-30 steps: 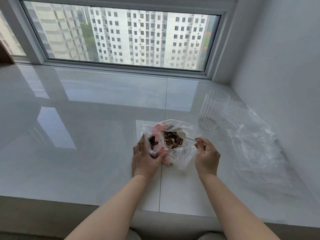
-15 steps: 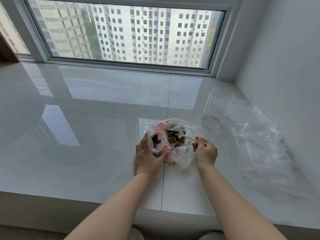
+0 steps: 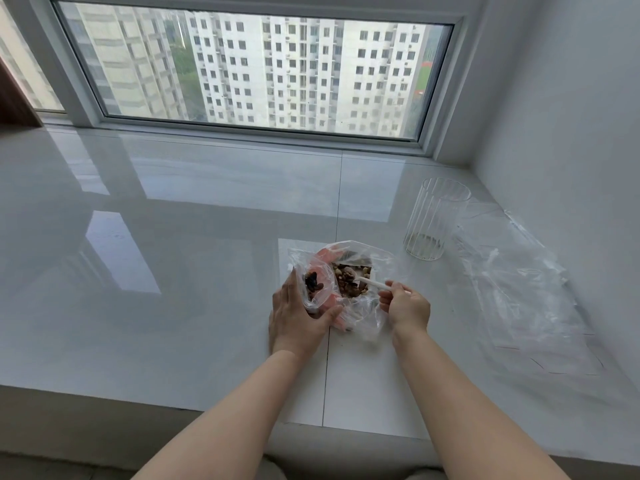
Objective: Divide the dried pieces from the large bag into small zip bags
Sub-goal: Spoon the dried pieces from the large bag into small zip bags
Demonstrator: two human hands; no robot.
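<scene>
A large clear bag (image 3: 367, 317) with red print lies open on the sill, with brown dried pieces (image 3: 348, 280) inside. My left hand (image 3: 298, 315) grips a small clear zip bag (image 3: 317, 289) holding a few dark pieces, its mouth held open against the large bag's left side. My right hand (image 3: 403, 304) pinches the handle of a white spoon (image 3: 367, 281), whose bowl dips into the brown pieces.
A ribbed clear glass (image 3: 434, 220) stands at the back right. Flat clear plastic bags (image 3: 519, 289) lie to the right, near the white wall. The glossy tiled sill (image 3: 173, 271) ends in a front edge close to my body. A window runs along the back.
My right hand with the spoon has shifted slightly within the large bag, the bowl staying among the pieces. My left hand keeps its hold on the small bag. The camera tilted a little.
</scene>
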